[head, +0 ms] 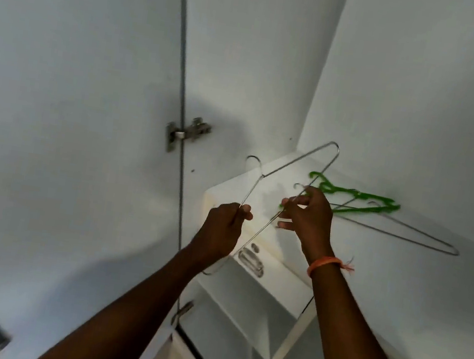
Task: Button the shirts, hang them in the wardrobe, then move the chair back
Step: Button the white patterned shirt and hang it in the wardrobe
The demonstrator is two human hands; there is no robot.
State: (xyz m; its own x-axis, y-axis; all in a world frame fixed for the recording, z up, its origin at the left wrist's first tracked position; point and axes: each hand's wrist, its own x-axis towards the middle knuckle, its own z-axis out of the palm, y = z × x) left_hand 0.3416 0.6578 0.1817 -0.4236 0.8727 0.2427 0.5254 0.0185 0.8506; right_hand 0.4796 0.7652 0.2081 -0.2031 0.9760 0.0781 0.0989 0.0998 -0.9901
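You hold a thin silver wire hanger (298, 169) up inside the white wardrobe (423, 99), its hook toward the open door. Your left hand (221, 230) has its fingers curled round one sloping arm of the wire, just below the hook. Your right hand (309, 217) pinches the long bar of the same hanger between thumb and fingertips, so both hands are clamped on it, a little apart from each other. Behind your right hand, a green plastic hanger (357, 201) lies on the white shelf (370, 259), tangled with another silver wire hanger (422, 239) that reaches off to the right. An orange thread band (326, 263) circles your right wrist. A metal hinge (185, 135) sits on the door edge to the left.
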